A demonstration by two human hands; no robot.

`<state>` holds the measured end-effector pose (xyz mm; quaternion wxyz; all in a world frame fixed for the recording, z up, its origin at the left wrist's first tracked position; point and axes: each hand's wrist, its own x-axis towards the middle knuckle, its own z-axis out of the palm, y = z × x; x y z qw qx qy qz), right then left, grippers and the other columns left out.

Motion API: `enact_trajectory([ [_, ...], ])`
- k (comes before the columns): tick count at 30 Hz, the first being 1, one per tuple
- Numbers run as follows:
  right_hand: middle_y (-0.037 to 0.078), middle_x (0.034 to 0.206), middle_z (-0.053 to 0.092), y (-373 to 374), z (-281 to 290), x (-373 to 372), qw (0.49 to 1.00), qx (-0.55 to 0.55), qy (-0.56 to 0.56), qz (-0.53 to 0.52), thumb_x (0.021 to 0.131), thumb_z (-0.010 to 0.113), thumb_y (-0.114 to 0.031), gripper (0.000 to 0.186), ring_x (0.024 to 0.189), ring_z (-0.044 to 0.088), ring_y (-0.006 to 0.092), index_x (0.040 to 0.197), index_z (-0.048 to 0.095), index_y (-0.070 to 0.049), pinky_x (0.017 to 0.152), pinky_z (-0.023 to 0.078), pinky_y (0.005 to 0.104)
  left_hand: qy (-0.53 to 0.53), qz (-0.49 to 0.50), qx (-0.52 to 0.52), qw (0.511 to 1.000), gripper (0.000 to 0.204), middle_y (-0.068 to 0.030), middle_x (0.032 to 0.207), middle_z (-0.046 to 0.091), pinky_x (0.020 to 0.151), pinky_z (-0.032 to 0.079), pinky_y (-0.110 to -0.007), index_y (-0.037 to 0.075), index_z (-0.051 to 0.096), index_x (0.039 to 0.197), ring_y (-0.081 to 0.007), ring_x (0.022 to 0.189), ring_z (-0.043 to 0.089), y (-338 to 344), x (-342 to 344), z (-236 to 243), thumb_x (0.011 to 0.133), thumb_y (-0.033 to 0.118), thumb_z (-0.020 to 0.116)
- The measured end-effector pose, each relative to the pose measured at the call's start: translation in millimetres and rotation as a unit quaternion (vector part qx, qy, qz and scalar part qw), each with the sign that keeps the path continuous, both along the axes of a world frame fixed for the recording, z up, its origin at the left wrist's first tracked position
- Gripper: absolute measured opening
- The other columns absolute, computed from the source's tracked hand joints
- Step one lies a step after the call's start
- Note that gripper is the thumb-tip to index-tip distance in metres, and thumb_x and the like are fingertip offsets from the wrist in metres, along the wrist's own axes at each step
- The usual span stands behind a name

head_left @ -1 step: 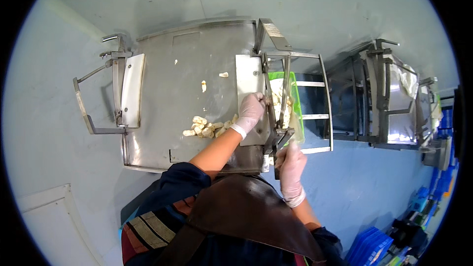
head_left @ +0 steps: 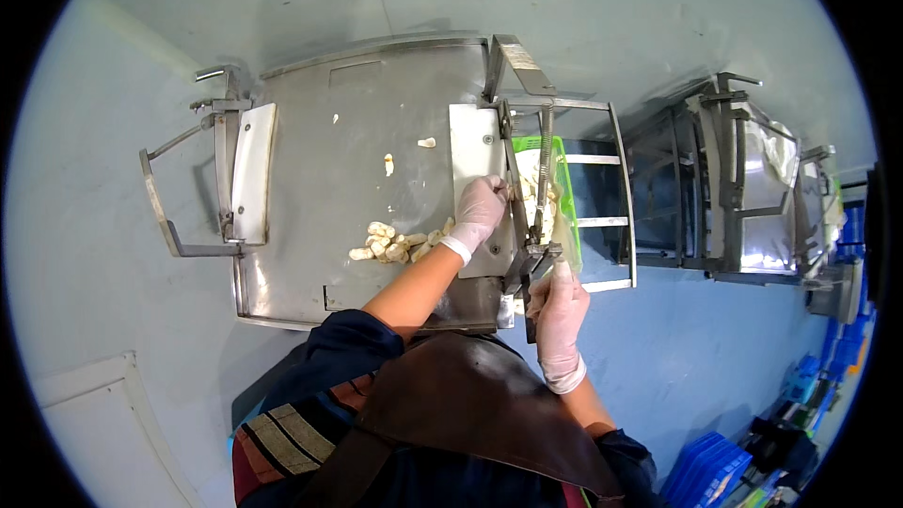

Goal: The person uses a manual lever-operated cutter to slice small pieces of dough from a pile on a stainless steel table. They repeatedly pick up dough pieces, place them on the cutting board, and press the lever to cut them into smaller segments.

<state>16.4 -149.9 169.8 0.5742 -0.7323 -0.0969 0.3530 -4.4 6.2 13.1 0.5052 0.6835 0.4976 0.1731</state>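
Note:
My left hand (head_left: pixel 482 214), in a pale glove, rests on the white cutting board (head_left: pixel 473 155) at the table's right side. Its fingers are pinched together beside the lever blade (head_left: pixel 515 207); whatever they hold is hidden. My right hand (head_left: pixel 560 320), also gloved, is closed round the dark handle (head_left: pixel 530 327) at the blade's near end, with its thumb pointing up. A coil spring (head_left: pixel 546 155) runs above the blade. Left of my left wrist lies a pile of whitish, stubby food pieces (head_left: pixel 381 243). One loose piece (head_left: pixel 427 143) lies farther back.
Right of the blade, a green basket (head_left: pixel 565 174) holds whitish pieces beside a metal rack (head_left: pixel 602 223). A second lever cutter (head_left: pixel 226 165) is fixed at the left end of the steel table (head_left: pixel 320 179). Blue crates (head_left: pixel 705 470) sit on the floor at lower right.
My right hand and the cutter handle have shifted very slightly, and the spring's coils show more sharply. My left hand and the pile look unmoved.

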Motion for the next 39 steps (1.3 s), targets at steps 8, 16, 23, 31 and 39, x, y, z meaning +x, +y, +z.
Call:
enact_trajectory([
  [8, 0.001, 0.045, 0.044, -53.2, -119.8, -13.7, 0.995, 0.082, -0.052, 0.036, 0.084, 0.043, -0.048, 0.053, 0.038, 0.041, 0.0076, 0.057, 0.048, -0.003, 0.038, 0.032, 0.0224, 0.056, 0.024, -0.099, 0.993, 0.019, -0.0159, 0.069, 0.061, 0.061, 0.045, -0.033, 0.000, 0.062, 0.080, -0.0244, 0.063, 0.060, 2.3, 17.3, 7.6, 0.077, 0.019, 0.060],
  [16, 0.003, 0.049, 0.047, -52.8, -119.1, -12.8, 0.993, 0.087, -0.064, 0.049, 0.084, 0.044, -0.046, 0.050, 0.040, 0.044, 0.0080, 0.060, 0.047, -0.002, 0.039, 0.034, 0.0222, -0.159, -0.090, -0.257, 0.949, 0.036, -0.0059, 0.084, 0.060, 0.049, 0.042, -0.021, 0.002, 0.053, 0.111, -0.0084, 0.056, 0.051, 2.3, 12.4, 45.2, 0.075, -0.002, 0.052],
  [23, 0.004, 0.045, 0.045, -49.6, -115.9, -15.7, 0.993, 0.065, -0.087, 0.039, 0.087, 0.036, -0.048, 0.056, 0.036, 0.041, 0.0098, 0.056, 0.047, -0.003, 0.037, 0.031, 0.0232, 0.173, -0.220, 0.017, 0.960, 0.028, -0.0086, 0.090, 0.062, 0.074, 0.046, -0.028, 0.003, 0.062, 0.092, -0.0191, 0.081, 0.059, 63.0, -96.2, 66.2, 0.074, 0.024, 0.060],
  [31, 0.004, 0.045, 0.045, -51.0, -120.9, -14.6, 0.992, 0.073, -0.100, 0.036, 0.087, 0.037, -0.047, 0.054, 0.036, 0.040, 0.0093, 0.056, 0.046, -0.003, 0.037, 0.031, 0.0226, 0.316, -0.251, 0.011, 0.915, 0.028, -0.0099, 0.078, 0.062, 0.068, 0.047, -0.031, 0.004, 0.063, 0.080, -0.0216, 0.075, 0.059, 59.4, -121.8, 40.6, 0.070, 0.029, 0.062],
  [39, 0.003, 0.045, 0.045, -50.2, -115.8, -13.7, 0.990, 0.067, -0.114, 0.057, 0.085, 0.038, -0.051, 0.057, 0.039, 0.044, 0.0090, 0.056, 0.048, -0.003, 0.038, 0.033, 0.0234, -0.067, 0.024, -0.014, 0.997, 0.021, -0.0131, 0.068, 0.060, 0.061, 0.045, -0.033, 0.001, 0.058, 0.080, -0.0236, 0.061, 0.057, 38.0, -12.4, -23.3, 0.069, 0.018, 0.064],
])
